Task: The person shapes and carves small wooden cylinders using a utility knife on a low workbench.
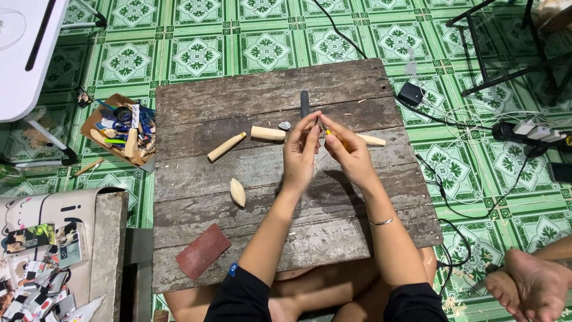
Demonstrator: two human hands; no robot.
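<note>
1. Head view, looking straight down: both forearms reach forward from the bottom edge over a weathered wooden board (268, 197) that lies on a green patterned tile floor (196, 56).
2. The left hand (300, 156) is raised off the board with the wrist straight; its fingers are curled, with thumb and forefinger pinched together at the top, meeting the other hand's fingertips. What it pinches is too small to tell.
3. The right hand (351, 156) angles in from the right, a thin bangle (381, 222) on its forearm. Its fingers are closed around a small yellow-handled tool (331, 135), whose tip points toward the left hand's pinch.
4. The two hands touch at the fingertips, just below a dark flat bar (304, 102) lying on the board.
5. Pale carved wooden pieces lie about them: one peg (268, 133) just left of the hands, a longer tapered piece (226, 146) further left, one (372, 140) partly hidden behind the right hand, and an oval piece (238, 192) nearer the person.
6. A red-brown sheet of sandpaper (202, 251) rests at the board's near left corner.
7. A cardboard box of tools (119, 128) sits on the floor left of the board.
</note>
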